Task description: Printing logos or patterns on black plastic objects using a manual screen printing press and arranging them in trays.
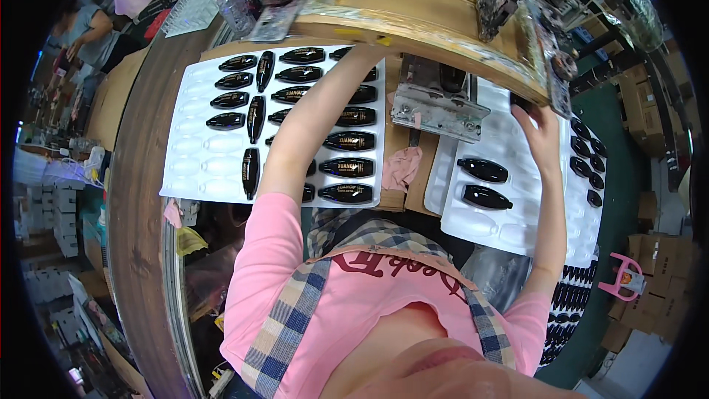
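My left arm reaches over a white molded tray (pixel 193 149) of black, pointed-oval bottles (pixel 348 168) with gold print. My left hand is hidden behind the edge of a wood-framed printing screen (pixel 347 28), so its fingers do not show. Beneath the screen is a metal fixture (pixel 439 111), with a black bottle (pixel 452 77) partly visible on it. My right hand (pixel 540 124) is under the screen's right end, fingers curled round a dark bottle (pixel 520 102) that the frame partly covers. Below it, black bottles (pixel 487 197) lie in a second white tray (pixel 509 214).
A pink cloth (pixel 402 168) lies between the trays. More black bottles (pixel 581 146) are at the far right, above stacked bottles (pixel 570 299). A pink stool (pixel 622 278) and cardboard boxes (pixel 659 266) stand right. Another person (pixel 92 29) is at the far left, beyond a wooden tabletop (pixel 140 251).
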Motion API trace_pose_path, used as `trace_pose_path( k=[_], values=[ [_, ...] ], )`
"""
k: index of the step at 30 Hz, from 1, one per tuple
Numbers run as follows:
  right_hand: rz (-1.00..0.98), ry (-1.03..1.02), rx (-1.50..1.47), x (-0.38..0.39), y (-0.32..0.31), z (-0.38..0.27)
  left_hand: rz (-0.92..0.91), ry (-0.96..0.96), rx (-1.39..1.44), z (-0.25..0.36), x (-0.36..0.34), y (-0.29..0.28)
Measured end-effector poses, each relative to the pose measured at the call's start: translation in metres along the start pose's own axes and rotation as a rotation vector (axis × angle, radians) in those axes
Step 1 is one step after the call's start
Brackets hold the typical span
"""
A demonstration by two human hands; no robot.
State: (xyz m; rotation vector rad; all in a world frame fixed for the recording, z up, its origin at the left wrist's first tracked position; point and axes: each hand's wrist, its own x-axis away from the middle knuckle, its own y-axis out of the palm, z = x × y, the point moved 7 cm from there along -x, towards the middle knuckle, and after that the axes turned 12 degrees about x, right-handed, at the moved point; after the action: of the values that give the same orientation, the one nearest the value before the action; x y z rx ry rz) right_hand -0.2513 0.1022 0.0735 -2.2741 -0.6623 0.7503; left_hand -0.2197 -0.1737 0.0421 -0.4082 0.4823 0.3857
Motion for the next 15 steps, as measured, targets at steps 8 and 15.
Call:
trace_pose_path(
  k=[8, 15],
  values=[
    [-0.237, -0.084, 0.272, -0.037, 0.081, -0.06, 0.288, -0.174, 0.482, 0.003, 0.066, -0.13],
    [-0.001, -0.023, 0.4, 0.0, 0.007, 0.022, 0.67, -0.337, 0.087, -0.025, 0.247, -0.284]
  ],
)
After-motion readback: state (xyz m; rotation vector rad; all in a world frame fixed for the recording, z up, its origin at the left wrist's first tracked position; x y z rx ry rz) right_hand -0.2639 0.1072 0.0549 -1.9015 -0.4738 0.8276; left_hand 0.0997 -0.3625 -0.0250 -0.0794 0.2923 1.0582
